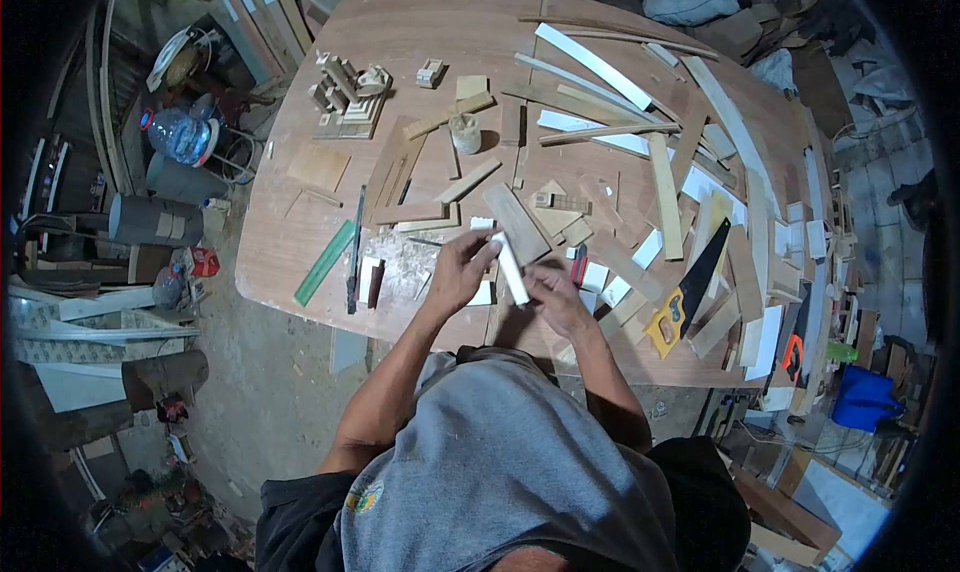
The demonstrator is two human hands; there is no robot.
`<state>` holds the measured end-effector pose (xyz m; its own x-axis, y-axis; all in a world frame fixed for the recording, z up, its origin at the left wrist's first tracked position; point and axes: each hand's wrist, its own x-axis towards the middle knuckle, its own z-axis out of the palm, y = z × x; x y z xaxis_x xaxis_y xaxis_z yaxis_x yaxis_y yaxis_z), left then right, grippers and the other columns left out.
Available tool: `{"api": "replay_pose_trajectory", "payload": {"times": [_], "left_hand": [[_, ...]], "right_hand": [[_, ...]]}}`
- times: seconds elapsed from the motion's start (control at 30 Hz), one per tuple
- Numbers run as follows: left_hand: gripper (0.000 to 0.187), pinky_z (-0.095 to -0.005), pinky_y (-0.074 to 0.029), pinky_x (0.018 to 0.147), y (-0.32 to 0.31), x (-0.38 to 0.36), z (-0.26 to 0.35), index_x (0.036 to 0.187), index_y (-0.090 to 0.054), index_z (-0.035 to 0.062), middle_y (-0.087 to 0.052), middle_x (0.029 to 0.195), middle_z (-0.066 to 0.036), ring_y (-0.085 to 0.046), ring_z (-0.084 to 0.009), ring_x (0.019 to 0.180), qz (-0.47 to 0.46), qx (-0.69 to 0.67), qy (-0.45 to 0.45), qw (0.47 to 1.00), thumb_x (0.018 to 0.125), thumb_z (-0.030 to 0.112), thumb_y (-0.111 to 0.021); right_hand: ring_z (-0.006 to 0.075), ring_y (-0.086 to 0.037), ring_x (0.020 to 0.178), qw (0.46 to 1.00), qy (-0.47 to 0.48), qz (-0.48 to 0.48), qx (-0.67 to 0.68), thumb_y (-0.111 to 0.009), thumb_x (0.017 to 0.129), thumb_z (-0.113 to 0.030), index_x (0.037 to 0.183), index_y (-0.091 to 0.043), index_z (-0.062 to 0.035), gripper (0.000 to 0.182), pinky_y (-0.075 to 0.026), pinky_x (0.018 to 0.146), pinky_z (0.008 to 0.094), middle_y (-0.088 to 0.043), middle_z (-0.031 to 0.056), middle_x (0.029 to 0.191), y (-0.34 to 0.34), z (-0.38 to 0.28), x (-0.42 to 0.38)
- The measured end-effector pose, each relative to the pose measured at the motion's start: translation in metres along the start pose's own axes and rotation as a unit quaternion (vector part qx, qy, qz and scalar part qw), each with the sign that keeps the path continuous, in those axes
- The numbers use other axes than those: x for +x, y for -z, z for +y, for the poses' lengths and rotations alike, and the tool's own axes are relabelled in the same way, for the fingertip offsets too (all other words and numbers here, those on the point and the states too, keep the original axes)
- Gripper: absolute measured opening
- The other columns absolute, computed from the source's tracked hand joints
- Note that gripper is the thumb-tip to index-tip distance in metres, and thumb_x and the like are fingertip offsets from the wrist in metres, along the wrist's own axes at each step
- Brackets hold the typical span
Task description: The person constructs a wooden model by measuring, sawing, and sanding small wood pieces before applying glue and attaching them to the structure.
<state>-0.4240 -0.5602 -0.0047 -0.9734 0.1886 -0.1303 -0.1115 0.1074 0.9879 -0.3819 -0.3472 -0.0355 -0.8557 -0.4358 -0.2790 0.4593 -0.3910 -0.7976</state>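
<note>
A short white strip (511, 269) is held up above the near side of the table, tilted, its lower end toward my body. My left hand (462, 269) is closed on its upper end, pinching with thumb and fingers. At the lower end, my right hand (558, 299) has its fingers curled in against the strip's side; the exact contact is hard to make out. Just beyond lies a wide grey-brown board (517, 222). A red and dark blue slim object (579, 265) rests beside my right hand.
On the wooden table (290, 207) lie a yellow-handled saw (690, 292), a green strip (325, 262), a jar (465, 133) and many wood and white offcuts. A small wooden model (350, 97) stands far left. An orange-handled saw (793, 357) sits at the right edge.
</note>
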Motion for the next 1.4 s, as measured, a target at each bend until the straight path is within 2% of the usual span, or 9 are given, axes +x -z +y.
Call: {"api": "replay_pose_trajectory", "payload": {"times": [0.1, 0.17, 0.33, 0.5, 0.63, 0.8, 0.97, 1.17, 1.4], "left_hand": [[0.043, -0.0380, -0.054, 0.085, 0.029, -0.053, -0.037, 0.126, -0.060, -0.0037, -0.072, 0.099, -0.023, -0.071, -0.0285, 0.094, 0.024, 0.173, 0.047, 0.984, 0.094, 0.024, -0.068], [0.041, -0.0379, -0.055, 0.085, 0.055, -0.091, -0.057, 0.126, -0.061, -0.0036, -0.072, 0.103, -0.022, -0.071, -0.0284, 0.097, 0.010, 0.194, 0.125, 0.973, 0.094, 0.022, -0.067], [0.043, -0.0381, -0.056, 0.084, 0.123, -0.188, -0.098, 0.129, -0.060, -0.0015, -0.071, 0.106, -0.021, -0.071, -0.0279, 0.095, 0.081, 0.260, 0.237, 0.933, 0.091, 0.019, -0.069], [0.041, -0.0386, -0.056, 0.078, 0.148, -0.261, -0.115, 0.127, -0.062, -0.0011, -0.072, 0.098, -0.020, -0.071, -0.0273, 0.088, 0.164, 0.337, 0.290, 0.881, 0.090, 0.014, -0.069], [0.043, -0.0392, -0.056, 0.076, 0.142, -0.294, -0.128, 0.126, -0.063, -0.0002, -0.072, 0.098, -0.020, -0.071, -0.0285, 0.083, 0.189, 0.285, 0.331, 0.880, 0.089, 0.019, -0.068], [0.042, -0.0386, -0.056, 0.079, 0.135, -0.308, -0.127, 0.127, -0.063, -0.0007, -0.071, 0.108, -0.023, -0.072, -0.0313, 0.088, 0.218, 0.228, 0.353, 0.881, 0.090, 0.020, -0.066], [0.046, -0.0393, -0.056, 0.083, 0.177, -0.274, -0.133, 0.126, -0.062, -0.0052, -0.070, 0.113, -0.025, -0.071, -0.0341, 0.094, 0.224, 0.210, 0.320, 0.896, 0.089, 0.021, -0.067], [0.050, -0.0441, -0.052, 0.093, 0.311, -0.154, -0.164, 0.124, -0.063, -0.0061, -0.067, 0.112, -0.032, -0.066, -0.0385, 0.108, 0.289, 0.303, 0.207, 0.884, 0.085, 0.024, -0.071], [0.127, -0.0713, -0.011, 0.115, 0.410, 0.009, -0.209, 0.160, 0.001, 0.0134, 0.019, 0.163, -0.024, 0.014, -0.0545, 0.147, 0.340, 0.172, 0.461, 0.801, 0.072, 0.058, -0.080]], "right_hand": [[0.0184, -0.066, 0.083, 0.975, -0.103, 0.031, -0.195, -0.066, 0.095, -0.024, 0.108, -0.065, -0.0038, 0.024, -0.052, 0.073, 0.0320, -0.071, 0.0064, 0.095, 0.018, 0.061, -0.002], [0.0272, -0.068, 0.077, 0.809, -0.030, 0.148, -0.569, -0.069, 0.091, -0.023, 0.101, -0.067, -0.0025, 0.023, -0.052, 0.069, 0.0355, -0.072, 0.0147, 0.087, 0.030, 0.089, -0.004], [0.0360, -0.068, 0.072, 0.802, 0.093, 0.228, -0.544, -0.068, 0.088, -0.019, 0.083, -0.068, 0.0010, 0.020, -0.052, 0.064, 0.0427, -0.067, 0.0227, 0.079, 0.080, 0.064, 0.038], [0.0407, -0.053, 0.122, 0.592, 0.030, 0.268, -0.759, -0.059, 0.079, -0.002, 0.131, -0.059, -0.0077, 0.052, -0.047, 0.099, 0.0496, -0.055, 0.0213, 0.133, 0.118, -0.031, 0.110], [0.0386, -0.052, 0.126, 0.564, -0.024, 0.169, -0.808, -0.059, 0.077, 0.000, 0.132, -0.058, -0.0095, 0.056, -0.042, 0.104, 0.0512, -0.058, 0.0202, 0.132, 0.128, -0.037, 0.126], [0.0419, -0.057, 0.116, 0.590, 0.038, 0.193, -0.783, -0.067, 0.081, -0.007, 0.126, -0.058, -0.0066, 0.046, -0.044, 0.100, 0.0490, -0.064, 0.0226, 0.120, 0.128, -0.017, 0.118], [0.0314, -0.069, 0.088, 0.823, 0.014, 0.321, -0.469, -0.072, 0.085, -0.011, 0.123, -0.058, 0.0008, 0.042, -0.054, 0.077, 0.0401, -0.068, 0.0211, 0.107, 0.080, 0.003, 0.095], [0.0129, -0.061, 0.069, 0.896, 0.012, 0.359, -0.260, -0.066, 0.090, -0.007, 0.132, -0.055, 0.0038, 0.045, -0.048, 0.061, 0.0259, -0.065, 0.0085, 0.091, 0.007, 0.077, 0.062], [0.0153, -0.064, 0.067, 0.892, 0.038, 0.399, -0.208, -0.064, 0.091, -0.007, 0.121, -0.056, 0.0018, 0.032, -0.052, 0.057, 0.0281, -0.065, 0.0088, 0.083, -0.112, 0.109, 0.070]]}}
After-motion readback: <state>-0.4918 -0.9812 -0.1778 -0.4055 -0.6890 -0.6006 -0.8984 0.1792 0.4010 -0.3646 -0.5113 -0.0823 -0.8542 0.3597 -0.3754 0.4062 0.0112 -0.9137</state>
